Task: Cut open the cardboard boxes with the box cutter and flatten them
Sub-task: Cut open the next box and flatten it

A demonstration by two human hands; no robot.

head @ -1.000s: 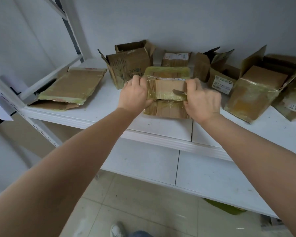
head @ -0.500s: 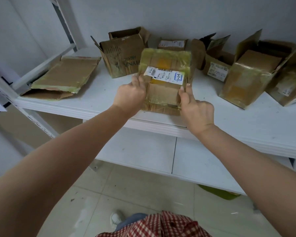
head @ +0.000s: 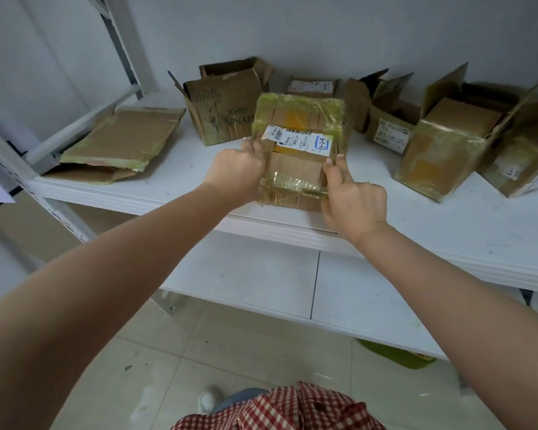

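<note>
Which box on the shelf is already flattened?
The flattened box at the shelf's far left, lying flat; the others still stand with volume.

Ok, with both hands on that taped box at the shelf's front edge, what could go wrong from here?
1. The taped box overhangs the shelf edge, held only by the left hand and right hand; a slip could drop it to the floor.
2. Glossy tape wraps it, so grip may slide.
3. No box cutter is visible; if it is tucked in a hand, fingers may be at risk.
</note>
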